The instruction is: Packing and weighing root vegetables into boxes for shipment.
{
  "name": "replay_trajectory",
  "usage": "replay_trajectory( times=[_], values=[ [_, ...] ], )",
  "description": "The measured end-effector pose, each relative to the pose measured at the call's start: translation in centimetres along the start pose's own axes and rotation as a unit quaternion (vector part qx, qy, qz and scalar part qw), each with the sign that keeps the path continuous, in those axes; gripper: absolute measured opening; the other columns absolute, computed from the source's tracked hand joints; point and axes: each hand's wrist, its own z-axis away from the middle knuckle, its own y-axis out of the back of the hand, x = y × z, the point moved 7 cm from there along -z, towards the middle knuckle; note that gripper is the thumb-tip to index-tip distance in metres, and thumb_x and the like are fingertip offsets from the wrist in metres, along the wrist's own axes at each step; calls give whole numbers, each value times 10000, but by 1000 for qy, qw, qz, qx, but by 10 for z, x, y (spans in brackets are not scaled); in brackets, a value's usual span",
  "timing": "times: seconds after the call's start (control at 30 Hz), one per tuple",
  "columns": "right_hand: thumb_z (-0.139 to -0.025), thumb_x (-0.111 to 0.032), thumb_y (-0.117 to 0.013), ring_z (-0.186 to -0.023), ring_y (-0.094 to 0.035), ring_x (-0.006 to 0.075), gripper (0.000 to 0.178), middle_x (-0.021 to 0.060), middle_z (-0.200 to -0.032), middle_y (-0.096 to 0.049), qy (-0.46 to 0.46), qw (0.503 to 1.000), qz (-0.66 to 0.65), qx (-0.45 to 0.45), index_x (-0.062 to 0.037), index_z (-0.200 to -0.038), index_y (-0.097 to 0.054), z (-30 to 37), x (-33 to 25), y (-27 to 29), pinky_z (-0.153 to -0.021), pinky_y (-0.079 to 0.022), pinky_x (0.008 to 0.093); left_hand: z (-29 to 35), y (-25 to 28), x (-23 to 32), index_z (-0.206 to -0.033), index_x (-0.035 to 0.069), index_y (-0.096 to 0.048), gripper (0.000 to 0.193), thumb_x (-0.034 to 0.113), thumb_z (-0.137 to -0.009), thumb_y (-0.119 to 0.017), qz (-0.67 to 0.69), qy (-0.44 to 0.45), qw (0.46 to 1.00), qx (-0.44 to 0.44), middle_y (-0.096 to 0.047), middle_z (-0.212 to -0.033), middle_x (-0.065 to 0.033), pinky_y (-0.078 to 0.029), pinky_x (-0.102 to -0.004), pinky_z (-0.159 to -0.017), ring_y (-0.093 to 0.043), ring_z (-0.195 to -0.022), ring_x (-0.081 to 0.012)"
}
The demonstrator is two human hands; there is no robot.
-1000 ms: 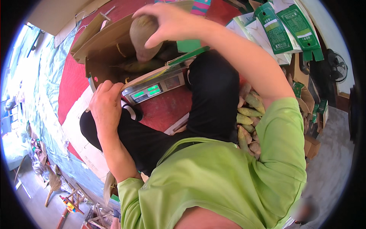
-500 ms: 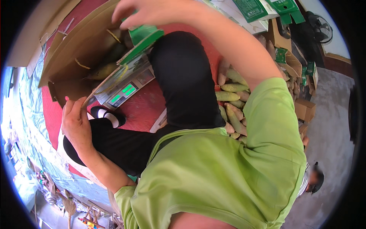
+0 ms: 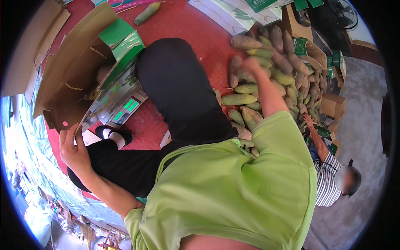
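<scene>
My left hand (image 3: pixel 75 149) pinches the near edge of an upright cardboard box (image 3: pixel 66 62), which has a green printed flap and thin rope handles. The box appears to rest on a digital scale (image 3: pixel 124 110) with lit green displays. Inside, a few dim shapes lie mostly in shadow. Over to the right, my right hand (image 3: pixel 250 67) is at a large pile of long green radishes (image 3: pixel 238 99), dusted with soil. That hand is smeared by motion, so its fingers and anything in them cannot be made out.
One lone radish (image 3: pixel 147 13) lies on the red floor covering (image 3: pixel 166 25) at the back. White-and-green cartons (image 3: pixel 233 14) stand beyond the pile. At right, a co-worker in a striped shirt (image 3: pixel 329 179) reaches toward the pile. A fan (image 3: pixel 346 18) stands at the far right.
My right hand has swung from above the box over to the radish pile. My left hand keeps the box edge. The co-worker has come further into view, an arm stretched toward the pile.
</scene>
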Motion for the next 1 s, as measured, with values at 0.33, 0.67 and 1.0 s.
replay_trajectory(
  times=[0.33, 0.67, 1.0],
  values=[
    [-759, -629, -665, -1019, -579, 378, 843, 229, -1295, -481, -251, 705, -661, 55, -179, -1399, -351, -24, 89, -127, -760, -525, 497, -2, 1, -3, -879, 68, -689, 113, 63, -766, -686, -17, 35, 999, 19, -571, -777, -57, -465, -321, -660, -591, -737, -225],
    [-822, -458, -678, -968, -555, 317, 431, 58, -1129, -573, -271, 499, -822, 42, -188, -1131, -549, -64, 95, -140, -782, -476, 470, -4, 7, -2, -832, 76, -683, 150, 47, -687, -704, -21, 42, 998, 32, -518, -730, -74, -454, -344, -638, -574, -704, -256],
    [-828, -240, -701, -951, -585, 237, 422, 67, -1074, -608, 14, 724, -690, 14, -113, -1200, -547, 44, -56, -59, -736, -477, 426, -1, 10, -7, -803, 110, -676, 137, 104, -676, -727, -29, 43, 998, 22, -515, -733, -45, -455, -374, -629, -568, -740, -244]
  ],
)
